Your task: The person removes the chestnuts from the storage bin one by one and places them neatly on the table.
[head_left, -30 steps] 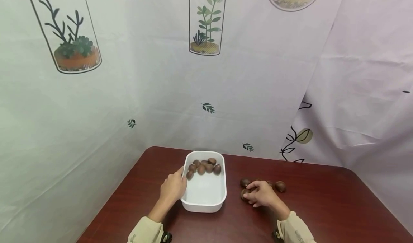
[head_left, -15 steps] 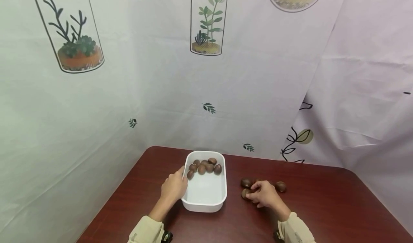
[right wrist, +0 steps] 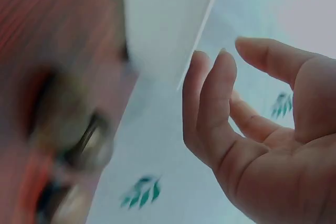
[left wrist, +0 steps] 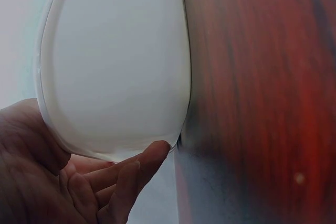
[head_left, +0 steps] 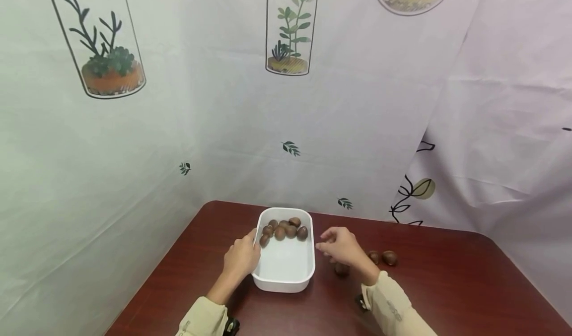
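Note:
A white rectangular tray (head_left: 286,266) stands on the table with several brown chestnuts (head_left: 291,232) gathered at its far end. My left hand (head_left: 241,257) grips the tray's left side; in the left wrist view its fingertips (left wrist: 157,153) lie against the outer wall near the base. My right hand (head_left: 341,246) hovers just right of the tray's right rim. In the right wrist view, its fingers are loosely bent and apart from the thumb, with nothing between them. Below and beyond it, loose chestnuts (head_left: 390,258) lie on the table, some partly hidden by the hand and forearm.
The dark red wooden table (head_left: 447,276) reaches back to a pale cloth backdrop (head_left: 357,127) printed with plants in jars. Another chestnut (head_left: 341,270) lies near the right wrist, between the tray and the other loose ones.
My right hand has left the loose chestnuts and moved left and away from me to the tray's right rim, uncovering a chestnut. The left hand keeps its grip on the tray.

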`<act>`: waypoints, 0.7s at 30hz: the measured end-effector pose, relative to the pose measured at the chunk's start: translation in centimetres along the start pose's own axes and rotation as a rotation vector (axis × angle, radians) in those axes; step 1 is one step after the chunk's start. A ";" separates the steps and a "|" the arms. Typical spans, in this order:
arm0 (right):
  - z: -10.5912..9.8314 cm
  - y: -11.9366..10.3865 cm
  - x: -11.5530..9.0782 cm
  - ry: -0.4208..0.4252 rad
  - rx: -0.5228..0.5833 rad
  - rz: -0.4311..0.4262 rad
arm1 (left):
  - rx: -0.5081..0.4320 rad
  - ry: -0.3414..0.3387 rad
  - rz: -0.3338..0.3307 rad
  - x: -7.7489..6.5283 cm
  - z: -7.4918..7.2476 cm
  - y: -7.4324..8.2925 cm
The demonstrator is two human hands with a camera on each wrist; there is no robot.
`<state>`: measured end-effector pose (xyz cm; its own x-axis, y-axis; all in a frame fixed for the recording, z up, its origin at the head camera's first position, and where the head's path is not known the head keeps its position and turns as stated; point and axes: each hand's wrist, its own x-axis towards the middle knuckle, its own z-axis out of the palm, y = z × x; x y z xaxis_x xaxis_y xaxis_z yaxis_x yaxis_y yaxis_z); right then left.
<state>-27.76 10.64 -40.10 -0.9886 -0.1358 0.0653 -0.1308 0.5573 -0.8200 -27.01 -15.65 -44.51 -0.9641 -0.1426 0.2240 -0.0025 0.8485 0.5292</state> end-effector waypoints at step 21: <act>10.1 -5.1 4.1 -0.190 0.275 -0.012 | 0.017 -0.009 -0.006 0.0 0.0 0.1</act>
<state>-30.38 -0.98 -41.41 -0.9520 -0.3059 -0.0102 -0.0915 0.3163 -0.9443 -27.03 -15.57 -44.41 -0.9665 -0.1432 0.2130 -0.0132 0.8564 0.5162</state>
